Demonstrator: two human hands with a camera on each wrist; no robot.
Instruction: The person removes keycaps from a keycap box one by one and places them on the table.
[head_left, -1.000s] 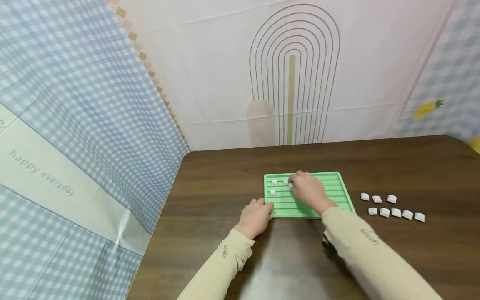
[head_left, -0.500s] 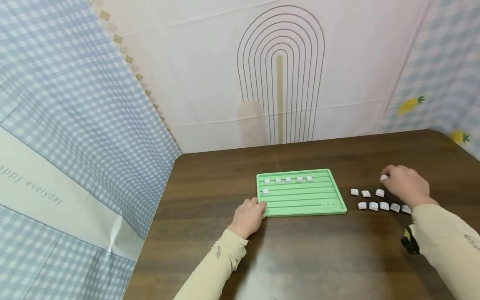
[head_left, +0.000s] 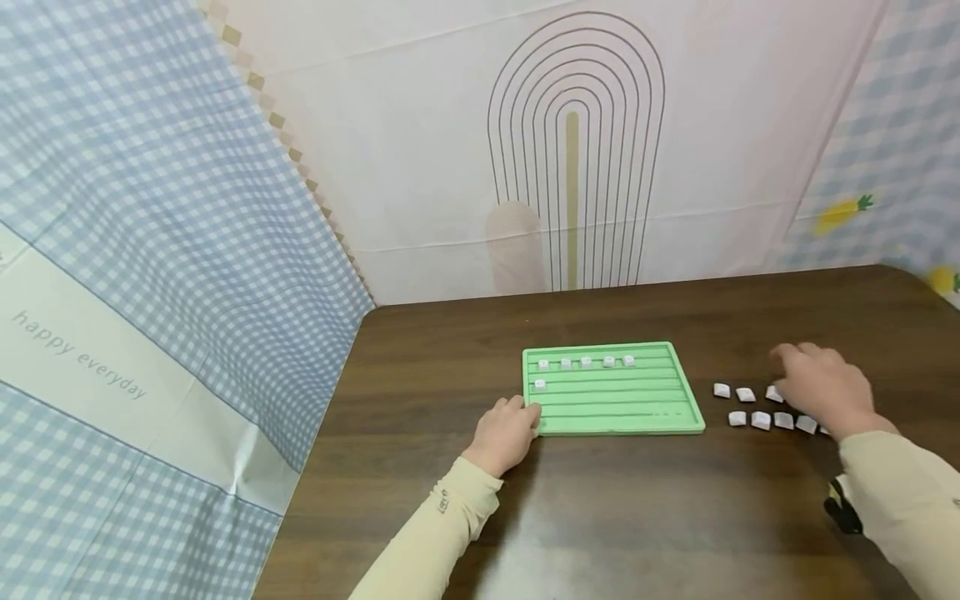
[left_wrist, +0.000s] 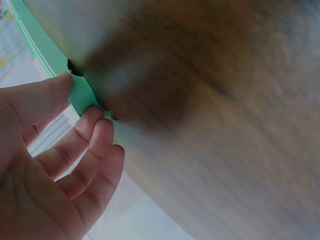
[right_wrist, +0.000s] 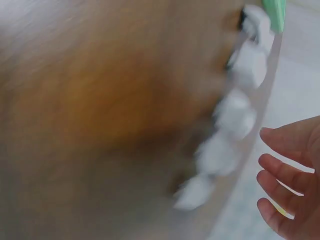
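My left hand [head_left: 502, 433] grips the near left corner of a green ridged tray [head_left: 615, 408]. In the left wrist view the thumb and fingertips pinch the tray's edge [left_wrist: 82, 95]. Several white keycaps [head_left: 587, 362] stand in a line along the tray's back ridge. A single keycap [head_left: 540, 384] sits on the ridge in front, at the left end. To the right of the tray my right hand [head_left: 825, 387] hovers over loose white keycaps [head_left: 761, 421], covering some of them. Its fingers are loosely bent and apart in the right wrist view, with nothing between them, beside a blurred row of keycaps [right_wrist: 235, 115].
The loose keycaps lie in two rows on the dark wooden table [head_left: 600, 517], a short way right of the tray. A pale printed curtain [head_left: 420, 192] hangs behind the table, and blue checked cloth [head_left: 247, 233] hangs along the left side.
My right hand has gone from over the tray to the loose keycaps at the right. Half a second ago a keycap showed at its fingertips; none shows there now. The left hand stays on the tray.
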